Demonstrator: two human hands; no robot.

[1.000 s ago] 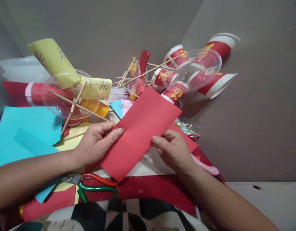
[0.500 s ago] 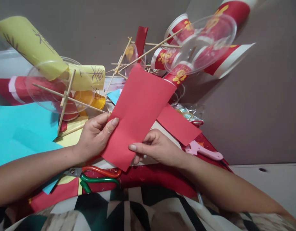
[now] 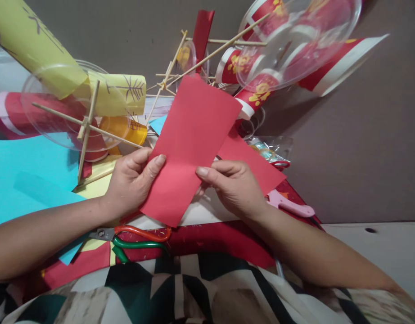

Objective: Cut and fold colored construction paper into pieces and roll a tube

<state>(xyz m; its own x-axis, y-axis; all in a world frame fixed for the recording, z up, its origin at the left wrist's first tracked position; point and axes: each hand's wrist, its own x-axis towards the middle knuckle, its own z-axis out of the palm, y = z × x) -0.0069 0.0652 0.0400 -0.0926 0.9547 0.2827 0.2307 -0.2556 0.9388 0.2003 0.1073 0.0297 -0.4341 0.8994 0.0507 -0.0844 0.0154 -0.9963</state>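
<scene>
A rectangular sheet of red paper is held up at a slant between both hands. My left hand pinches its left edge, thumb on the front and fingers curled behind. On the right edge, my right hand grips it between thumb and fingers, the fingertips partly hidden behind the sheet. Another red paper piece lies behind, to the right. Scissors with orange and green handles rest below the held sheet, near the lap.
Turquoise paper lies at the left. Behind it stand yellow paper rolls and crossed sticks with a clear disc. Red cups lean at the back right. A pink-handled tool is at the right.
My right hand has moved up along the right edge of the red sheet. My left hand keeps its grip at the left edge. The view has shifted slightly.
</scene>
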